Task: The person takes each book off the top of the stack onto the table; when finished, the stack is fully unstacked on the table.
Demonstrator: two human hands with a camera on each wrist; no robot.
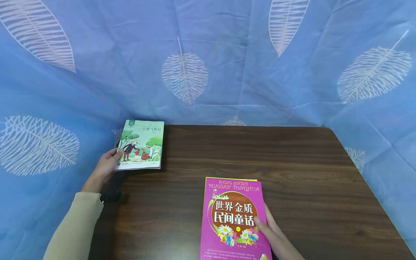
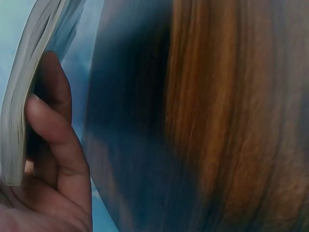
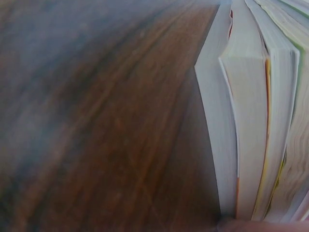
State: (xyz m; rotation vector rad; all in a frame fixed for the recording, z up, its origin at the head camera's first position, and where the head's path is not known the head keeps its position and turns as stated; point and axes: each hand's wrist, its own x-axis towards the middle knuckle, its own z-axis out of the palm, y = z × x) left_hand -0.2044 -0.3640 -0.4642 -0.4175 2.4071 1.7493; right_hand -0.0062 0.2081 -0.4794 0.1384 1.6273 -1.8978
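A green picture-covered book (image 1: 143,144) is at the table's far left corner. My left hand (image 1: 109,162) grips its left side, thumb on the cover; in the left wrist view, bent fingers (image 2: 60,140) sit beneath the book (image 2: 21,96), apart from the tabletop. Nearer the front, a purple book (image 1: 234,216) tops a stack, a yellow edge showing behind it. My right hand (image 1: 276,234) holds the stack's right side, thumb on the purple cover. Several books' page edges (image 3: 248,121) show in the right wrist view, with a sliver of finger (image 3: 256,225) below.
The dark wood-grain table (image 1: 292,162) extends to the right of both hands. A blue curtain with white leaf prints (image 1: 221,54) hangs behind it and along both sides. A dark band (image 1: 110,196) sits on the left wrist.
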